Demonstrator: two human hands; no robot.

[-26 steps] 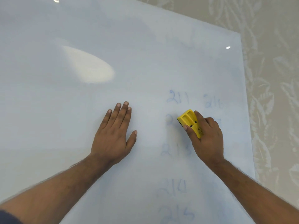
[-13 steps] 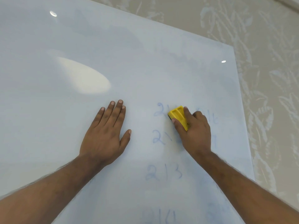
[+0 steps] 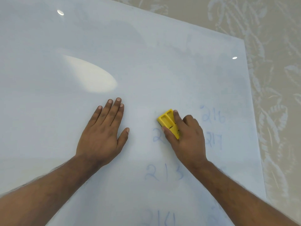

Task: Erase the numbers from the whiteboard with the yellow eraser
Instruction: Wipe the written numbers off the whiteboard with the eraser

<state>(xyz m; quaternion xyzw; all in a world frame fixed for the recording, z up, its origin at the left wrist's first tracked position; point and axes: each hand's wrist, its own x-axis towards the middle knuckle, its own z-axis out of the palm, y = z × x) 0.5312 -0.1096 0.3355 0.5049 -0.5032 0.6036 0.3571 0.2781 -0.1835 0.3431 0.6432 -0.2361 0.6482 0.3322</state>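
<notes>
Yellow eraser (image 3: 168,123) sits pinched in our right hand (image 3: 185,139) on the whiteboard (image 3: 146,54), long axis slanting up-left, with the half-wiped number (image 3: 157,135) just below-left of the eraser, while our left hand (image 3: 104,132) lies flat, fingers straight, holding nothing.

I see an evenly bright, soft picture with no hard shadows. The glossy whiteboard (image 3: 146,54) throws back glare: a big oval bloom left of centre, a small bright spot at upper left and another toward the upper right. A faint grey reflection darkens the board's upper middle. The forearms smear at their edges along the bottom of the frame, and I can barely read the pale blue numbers (image 3: 163,172). The board's right edge bows slightly from the wide lens.
</notes>
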